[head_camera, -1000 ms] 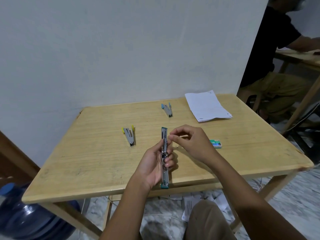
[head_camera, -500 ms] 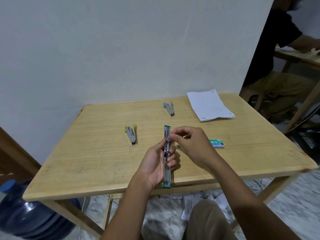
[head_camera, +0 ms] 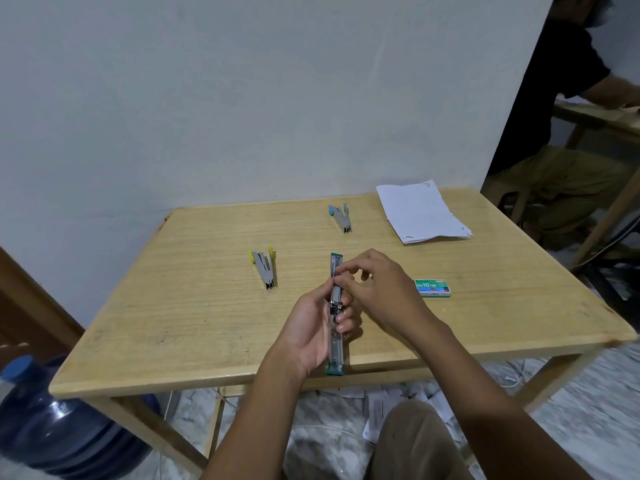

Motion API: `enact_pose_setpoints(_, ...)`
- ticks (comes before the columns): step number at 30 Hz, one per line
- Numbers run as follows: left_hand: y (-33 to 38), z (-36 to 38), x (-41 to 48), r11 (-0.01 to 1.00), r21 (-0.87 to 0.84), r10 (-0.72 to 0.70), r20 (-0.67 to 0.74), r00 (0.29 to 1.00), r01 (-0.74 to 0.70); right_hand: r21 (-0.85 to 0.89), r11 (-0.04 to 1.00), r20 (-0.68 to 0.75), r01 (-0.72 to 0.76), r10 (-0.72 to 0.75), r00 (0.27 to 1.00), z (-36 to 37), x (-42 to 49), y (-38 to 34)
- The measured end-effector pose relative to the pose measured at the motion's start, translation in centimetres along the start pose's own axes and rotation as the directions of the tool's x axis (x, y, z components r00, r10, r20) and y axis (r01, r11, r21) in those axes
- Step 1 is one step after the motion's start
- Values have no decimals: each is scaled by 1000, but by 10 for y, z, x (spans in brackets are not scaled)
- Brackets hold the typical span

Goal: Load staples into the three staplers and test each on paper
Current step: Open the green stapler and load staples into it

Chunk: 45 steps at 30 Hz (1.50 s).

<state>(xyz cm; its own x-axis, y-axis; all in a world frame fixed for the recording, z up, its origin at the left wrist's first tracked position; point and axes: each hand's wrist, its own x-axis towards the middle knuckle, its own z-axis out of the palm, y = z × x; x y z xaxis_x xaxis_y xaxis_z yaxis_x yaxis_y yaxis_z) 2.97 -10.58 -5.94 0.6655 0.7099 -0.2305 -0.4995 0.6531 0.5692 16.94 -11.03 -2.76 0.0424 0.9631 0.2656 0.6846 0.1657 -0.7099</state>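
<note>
Lower centre of frame: green stapler [head_camera: 336,348], opened flat, gripped lengthwise in left hand [head_camera: 311,327], fingers curled round its middle; right hand [head_camera: 377,289] fingertips pinched together on its upper rail.

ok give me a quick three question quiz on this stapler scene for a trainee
1. True or false: the yellow-handled stapler lies on the table, in neither hand.
2. Which hand cradles the opened green-ended stapler in its palm? A) left hand B) right hand C) neither
3. What small item lies on the table just right of the right hand?

Key: 1. True. 2. A; the right hand only pinches at its upper part. 3. The green staple box.
</note>
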Motion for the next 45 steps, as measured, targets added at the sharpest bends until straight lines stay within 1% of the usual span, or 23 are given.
enact_pose_setpoints(2,0,-1,0,1000,13,5,-3,1000,-5,-38,999,-49,16,-18,999,1,-2,-1)
enact_pose_setpoints(4,-1,-1,0,1000,24,11,-3,1000,-11,-48,997,-51,67,-69,996,-1,-5,0)
enact_pose_setpoints(6,-1,-1,0,1000,21,18,-10,1000,-18,-42,991,40,127,-125,991,-6,-11,5)
enact_pose_setpoints(9,-1,-3,2,999,10,34,-16,999,-33,-92,971,206,220,-198,958,-13,-17,10)
enact_pose_setpoints(11,-2,-4,3,999,9,34,-10,999,-34,-178,944,244,278,-231,942,-17,-17,12)
enact_pose_setpoints(15,-2,-6,4,999,18,30,4,1000,-31,-336,858,255,388,-313,915,-25,-6,9)
enact_pose_setpoints(18,-1,-6,5,999,34,0,39,999,-1,-404,832,238,380,-306,922,-30,4,7)
enact_pose_setpoints(21,0,-6,5,1000,15,-23,48,999,23,-450,814,200,368,-310,930,-28,9,6)
enact_pose_setpoints(24,0,-5,4,999,15,-30,44,999,30,-492,814,167,307,-258,952,-25,9,4)
enact_pose_setpoints(26,0,-5,4,999,5,-36,38,999,36,-486,834,151,261,-214,965,-23,7,5)
enact_pose_setpoints(28,0,-5,4,1000,4,-30,25,999,30,-418,875,121,246,-214,969,-21,2,6)
enact_pose_setpoints(30,0,-3,2,1000,-8,-19,6,1000,19,-218,941,85,258,-245,966,-19,-9,7)
enact_pose_setpoints(31,0,-2,2,1000,-25,-10,-9,1000,10,-104,955,81,277,-269,960,-19,-16,8)
enact_pose_setpoints(32,-1,-1,1,999,-43,1,-27,1000,-3,-25,953,89,302,-299,950,-19,-22,8)
enact_pose_setpoints(33,-1,0,0,998,-53,15,-49,999,-17,11,942,97,335,-334,938,-17,-27,8)
enact_pose_setpoints(35,-1,2,0,998,-48,45,-87,995,-49,35,921,72,388,-390,918,-12,-32,12)
enact_pose_setpoints(38,0,3,1,997,-29,70,-114,991,-74,33,915,-11,402,-402,915,-5,-33,16)
enact_pose_setpoints(42,-1,3,0,997,16,81,-117,990,-80,-133,892,-112,431,-446,888,0,-36,9)
enact_pose_setpoints(45,-1,5,-1,996,28,90,-121,989,-88,-165,912,-147,375,-399,905,3,-35,4)
